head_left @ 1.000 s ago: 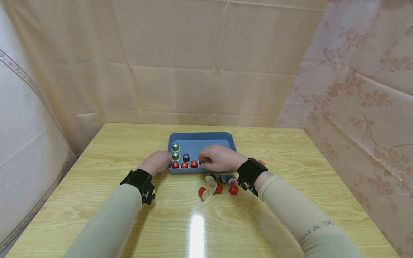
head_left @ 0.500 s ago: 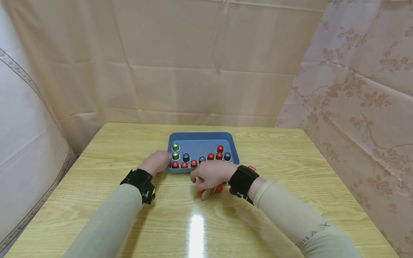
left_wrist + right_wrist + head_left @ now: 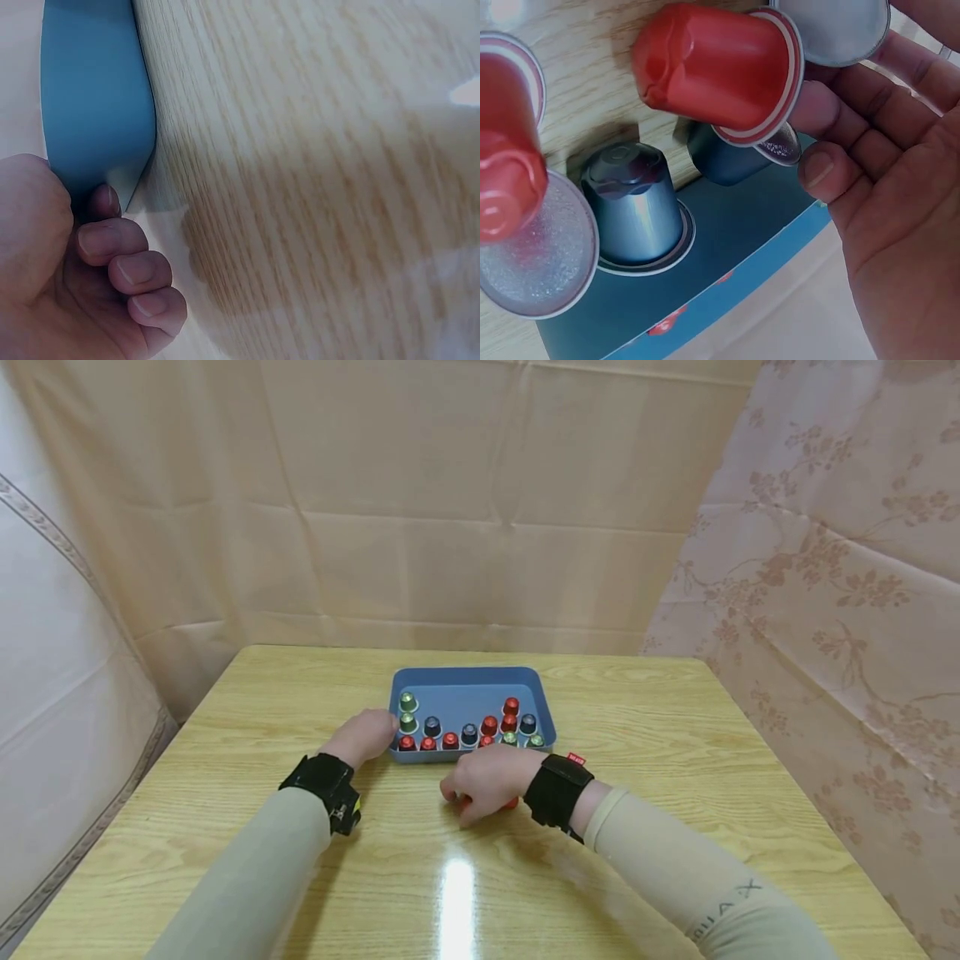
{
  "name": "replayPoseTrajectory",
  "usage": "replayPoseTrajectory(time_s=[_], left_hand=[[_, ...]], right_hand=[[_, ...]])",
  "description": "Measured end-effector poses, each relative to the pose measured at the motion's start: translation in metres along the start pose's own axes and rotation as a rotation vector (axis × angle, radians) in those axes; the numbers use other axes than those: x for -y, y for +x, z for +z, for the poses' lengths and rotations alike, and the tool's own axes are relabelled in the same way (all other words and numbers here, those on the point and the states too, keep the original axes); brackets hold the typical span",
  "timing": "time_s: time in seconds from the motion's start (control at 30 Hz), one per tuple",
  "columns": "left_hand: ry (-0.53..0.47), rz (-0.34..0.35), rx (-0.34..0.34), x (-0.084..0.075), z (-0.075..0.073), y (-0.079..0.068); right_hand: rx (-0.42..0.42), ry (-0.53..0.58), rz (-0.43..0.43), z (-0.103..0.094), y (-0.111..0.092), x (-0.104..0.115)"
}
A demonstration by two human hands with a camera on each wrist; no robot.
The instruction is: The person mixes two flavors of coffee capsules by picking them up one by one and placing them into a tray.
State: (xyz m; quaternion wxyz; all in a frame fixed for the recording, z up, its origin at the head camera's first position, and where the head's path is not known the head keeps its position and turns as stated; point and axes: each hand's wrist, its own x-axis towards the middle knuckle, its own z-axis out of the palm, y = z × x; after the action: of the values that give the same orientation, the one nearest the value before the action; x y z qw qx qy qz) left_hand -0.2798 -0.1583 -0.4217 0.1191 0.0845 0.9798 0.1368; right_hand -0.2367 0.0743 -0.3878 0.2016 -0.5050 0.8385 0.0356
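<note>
My left hand (image 3: pixel 365 735) grips the left front corner of a blue tray (image 3: pixel 472 676); in the left wrist view its fingers curl against the tray wall (image 3: pixel 97 97). Upside-down coffee capsules in red, green and dark blue stand in the tray, such as a green one (image 3: pixel 407 702) and a dark one (image 3: pixel 432 727). In front of the tray, my right hand (image 3: pixel 491 777) pinches a red coffee capsule (image 3: pixel 467 801) low over the table. Its silver lid (image 3: pixel 832 30) shows between the fingers in the right wrist view, beside another red capsule (image 3: pixel 720 67).
Loose capsules lie by the tray's front edge, mostly hidden under the right hand in the head view: a dark blue one (image 3: pixel 634 206), a black one (image 3: pixel 724 154) and another red one (image 3: pixel 506 142). The wooden table (image 3: pixel 300 681) reflects a bright light strip.
My right hand has left a dark capsule in the tray's front part and come back towards me to a red capsule on the table. My left hand has stayed at the tray corner.
</note>
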Motion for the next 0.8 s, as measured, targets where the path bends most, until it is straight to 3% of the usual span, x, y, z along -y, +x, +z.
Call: replayPoseTrajectory(time_s=[0.27, 0.53, 0.8], left_hand=[[0.044, 0.034, -0.009, 0.0, 0.0, 0.0], [0.017, 0.02, -0.002, 0.001, 0.001, 0.001], [-0.002, 0.003, 0.006, 0.002, 0.003, 0.003]], right_hand=[[-0.048, -0.002, -0.047, -0.001, 0.0, -0.002], [-0.226, 0.055, -0.113, -0.012, -0.008, -0.017], [-0.407, 0.104, -0.043, -0.019, -0.016, -0.043]])
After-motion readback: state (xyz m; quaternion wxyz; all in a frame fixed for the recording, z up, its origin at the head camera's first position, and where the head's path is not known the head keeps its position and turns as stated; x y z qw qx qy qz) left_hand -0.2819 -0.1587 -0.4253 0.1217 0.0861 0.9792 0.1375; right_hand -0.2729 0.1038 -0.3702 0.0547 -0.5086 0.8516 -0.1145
